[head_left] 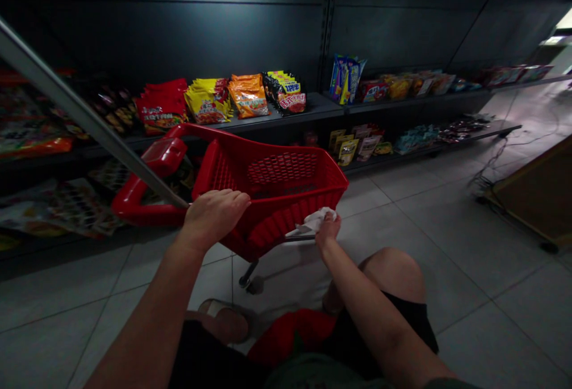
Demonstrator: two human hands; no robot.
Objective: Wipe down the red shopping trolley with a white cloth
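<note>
The red shopping cart (279, 165) stands on the tiled floor (447, 246), in front of the person's knees. The left hand (217, 213) is at the cart's near rim, toward its handle end, with the fingers curled over the edge in a narrow grip; its thumb is hidden. The right hand (328, 228) is at the cart's near side, farther along toward the end opposite the handle, and is closed around a crumpled white cloth (314, 220). Part of the cloth sticks out past the fingers, over the lower side of the cart; whether it presses on the plastic cannot be told. A metal bar (111, 139) slants down to the cart's handle end, near the left hand. Behind the cart, a dark shelf (319, 106) carries yellow packets (208, 101) and orange packets (248, 97). Below the cart's near side is a caster (250, 283).
</note>
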